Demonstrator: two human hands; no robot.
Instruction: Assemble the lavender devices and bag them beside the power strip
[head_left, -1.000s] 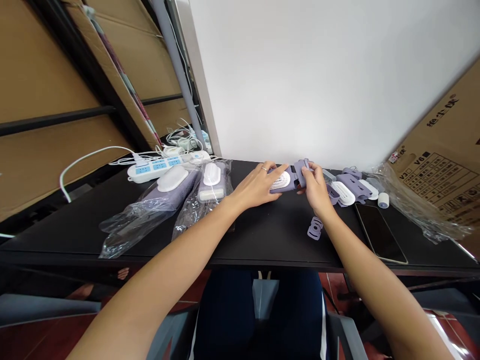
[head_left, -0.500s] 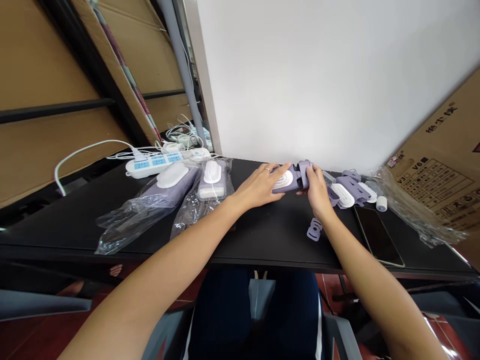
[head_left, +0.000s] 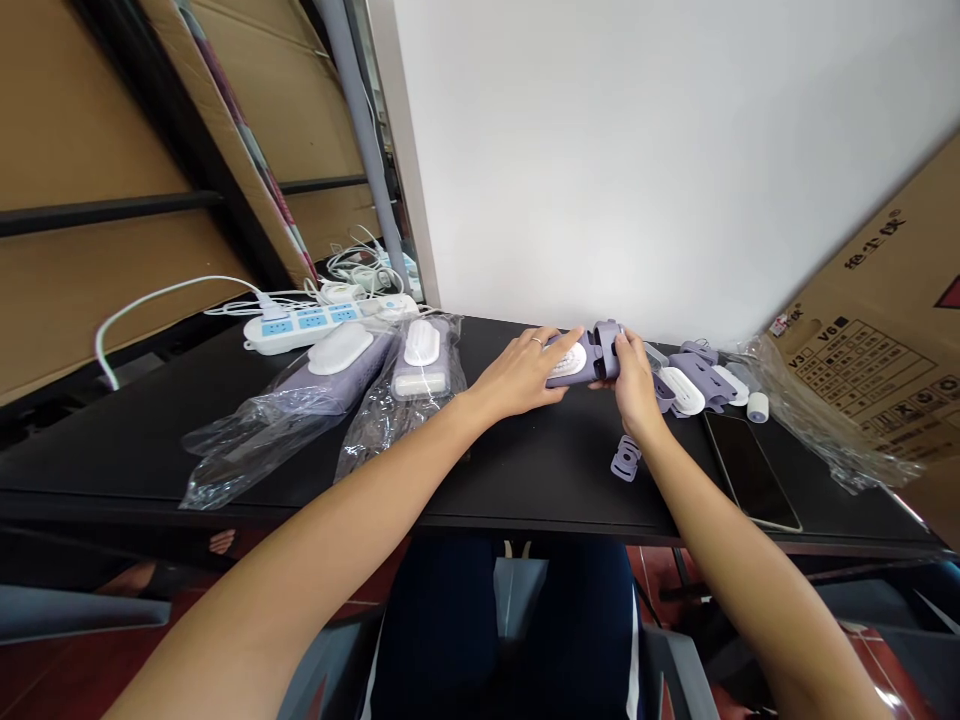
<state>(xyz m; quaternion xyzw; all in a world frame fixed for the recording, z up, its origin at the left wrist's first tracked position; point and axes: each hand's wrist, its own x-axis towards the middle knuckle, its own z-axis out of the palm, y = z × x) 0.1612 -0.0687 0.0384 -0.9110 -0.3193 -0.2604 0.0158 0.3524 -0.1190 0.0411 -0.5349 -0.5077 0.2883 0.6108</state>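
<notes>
My left hand point(head_left: 517, 375) and right hand point(head_left: 636, 385) both hold the lilac plastic gadget point(head_left: 592, 365) just above the black table point(head_left: 525, 480); my left fingers point(head_left: 559, 345) lie along its white slotted panel point(head_left: 570, 361); my right fingers point(head_left: 622, 345) wrap its chunky, dark-gapped end; a small lilac strap piece point(head_left: 626, 458) lies just below my right hand.

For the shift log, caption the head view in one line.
Left hand and right hand grip a lilac device with a white vented panel at a black table, beside a phone.
</notes>
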